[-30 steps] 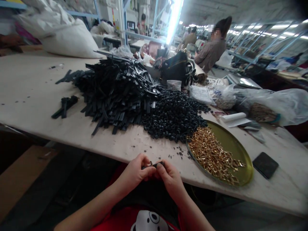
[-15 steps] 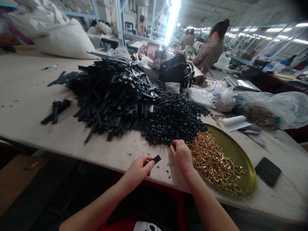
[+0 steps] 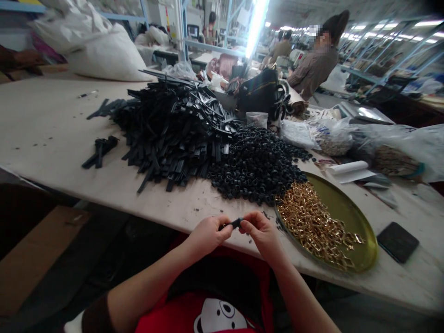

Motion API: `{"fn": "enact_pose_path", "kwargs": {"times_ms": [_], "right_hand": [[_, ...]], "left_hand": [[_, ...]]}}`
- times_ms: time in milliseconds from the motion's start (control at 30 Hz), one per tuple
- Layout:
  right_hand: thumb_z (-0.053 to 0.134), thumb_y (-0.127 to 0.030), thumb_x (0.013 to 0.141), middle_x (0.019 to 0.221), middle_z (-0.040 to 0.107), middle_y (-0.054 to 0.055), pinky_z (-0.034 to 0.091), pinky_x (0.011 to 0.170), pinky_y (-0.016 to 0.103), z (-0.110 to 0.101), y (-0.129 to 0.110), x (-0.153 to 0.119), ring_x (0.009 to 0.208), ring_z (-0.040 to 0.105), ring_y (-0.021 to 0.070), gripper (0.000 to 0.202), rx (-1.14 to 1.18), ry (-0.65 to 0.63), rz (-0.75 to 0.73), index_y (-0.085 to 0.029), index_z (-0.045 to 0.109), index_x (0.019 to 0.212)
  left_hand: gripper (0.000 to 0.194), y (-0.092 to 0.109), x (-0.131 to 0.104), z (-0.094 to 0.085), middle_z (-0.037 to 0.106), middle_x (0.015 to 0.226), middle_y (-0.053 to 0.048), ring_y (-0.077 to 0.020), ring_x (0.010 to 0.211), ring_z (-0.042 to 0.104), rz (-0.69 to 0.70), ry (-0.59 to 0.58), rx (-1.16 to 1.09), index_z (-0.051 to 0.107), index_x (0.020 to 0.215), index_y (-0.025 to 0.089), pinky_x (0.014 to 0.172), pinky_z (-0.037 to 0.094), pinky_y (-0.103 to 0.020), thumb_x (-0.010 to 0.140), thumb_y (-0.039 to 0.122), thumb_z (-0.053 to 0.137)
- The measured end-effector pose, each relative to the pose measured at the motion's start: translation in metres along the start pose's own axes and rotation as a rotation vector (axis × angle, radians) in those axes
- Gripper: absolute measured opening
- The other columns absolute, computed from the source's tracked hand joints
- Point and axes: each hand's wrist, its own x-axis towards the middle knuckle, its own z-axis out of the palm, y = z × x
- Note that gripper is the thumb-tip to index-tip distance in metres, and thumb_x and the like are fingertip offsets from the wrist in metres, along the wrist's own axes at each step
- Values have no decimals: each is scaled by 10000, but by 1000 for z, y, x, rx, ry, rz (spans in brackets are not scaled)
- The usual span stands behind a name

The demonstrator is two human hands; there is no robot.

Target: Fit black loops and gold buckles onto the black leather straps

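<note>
My left hand [image 3: 210,235] pinches a short black strap [image 3: 234,224] at the table's front edge. Its free end points right, toward my right hand [image 3: 261,232]. The fingers of that hand are closed at the strap's tip on what looks like a small black loop [image 3: 240,220], mostly hidden by the fingertips. Just beyond both hands lies a heap of small black loops [image 3: 256,166]. A tall pile of flat black straps [image 3: 169,134] adjoins it on the left. Gold metal buckles [image 3: 312,217] are heaped to the right of my right hand.
The buckles lie on a round gold tray [image 3: 347,203]. A black phone-like slab [image 3: 397,242] is right of it. Behind stand a black bag [image 3: 258,95] and plastic bags [image 3: 333,138]. A white sack [image 3: 107,53] sits back left; a person [image 3: 317,62] is beyond the table.
My right hand has left the edge of the loop heap and come back to meet the strap in my left hand. The view has shifted slightly.
</note>
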Motion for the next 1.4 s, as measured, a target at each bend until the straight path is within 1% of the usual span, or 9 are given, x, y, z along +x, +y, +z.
{"fn": "enact_pose_path", "kwargs": {"times_ms": [133, 233, 433, 633, 733, 867, 1000, 1133, 1400], "right_hand": [[663, -344, 666, 619, 599, -27, 429, 586, 259, 1, -4, -13, 580, 551, 119, 206, -61, -83, 14, -183, 612, 785], [674, -339, 651, 633, 608, -19, 431, 611, 265, 5, -6, -20, 607, 548, 125, 206, -89, -101, 2, -181, 640, 778], [698, -406, 631, 591, 582, -38, 440, 565, 254, 15, -4, -30, 552, 533, 110, 299, 79, -19, 111, -183, 592, 800], [553, -514, 747, 686, 628, 3, 478, 621, 283, 17, 0, -38, 603, 581, 120, 341, 362, -139, 221, -180, 583, 811], [587, -444, 754, 671, 611, -23, 439, 582, 227, 16, 1, -37, 574, 548, 88, 264, 396, -164, 282, -191, 582, 827], [609, -421, 744, 651, 582, -23, 400, 574, 209, 17, 11, -35, 595, 524, 88, 294, 378, -270, 360, -178, 596, 909], [670, -404, 684, 648, 563, -23, 378, 565, 207, 16, 20, -32, 589, 495, 91, 291, 431, -309, 436, -168, 583, 831], [690, -402, 654, 605, 520, -35, 350, 546, 215, 17, 19, -30, 560, 459, 95, 291, 405, -271, 423, -172, 525, 723], [612, -423, 720, 577, 486, -57, 363, 520, 229, 23, 15, -28, 516, 443, 93, 330, 181, 4, 202, -206, 378, 635]], "left_hand": [[254, 10, -9, -8, 434, 506, 57, -90, 450, 392, -23, -124, 67, 602, 709, 158, 429, 230, -212, 764, 333, 426], [237, 15, -17, -6, 475, 536, 46, -102, 506, 432, 24, -92, 81, 602, 709, 158, 465, 268, -208, 762, 310, 428], [367, 9, -31, 4, 601, 705, 18, -104, 584, 508, 35, -60, -176, 442, 1139, 171, 535, 362, -197, 775, 182, 404], [315, -3, -31, 7, 596, 663, 15, -106, 551, 524, -16, -38, -255, 418, 1112, 161, 510, 386, -203, 812, 258, 422], [311, -3, -30, 6, 605, 658, 13, -114, 545, 538, -30, -54, -268, 420, 1083, 164, 511, 404, -210, 808, 307, 447], [340, -2, -29, 5, 610, 664, 17, -128, 576, 555, -52, 5, -109, 452, 1078, 177, 529, 392, -213, 786, 349, 483], [352, -5, -24, 4, 595, 643, 16, -145, 574, 539, -124, 75, 121, 537, 970, 178, 513, 352, -223, 724, 430, 544], [272, -5, -20, 2, 615, 671, -4, -148, 615, 536, -137, 38, 79, 590, 765, 171, 537, 357, -227, 730, 435, 536], [231, 0, -26, 1, 637, 776, -10, -109, 643, 525, -177, -91, -431, 581, 864, 140, 520, 369, -187, 740, 335, 582]]}}
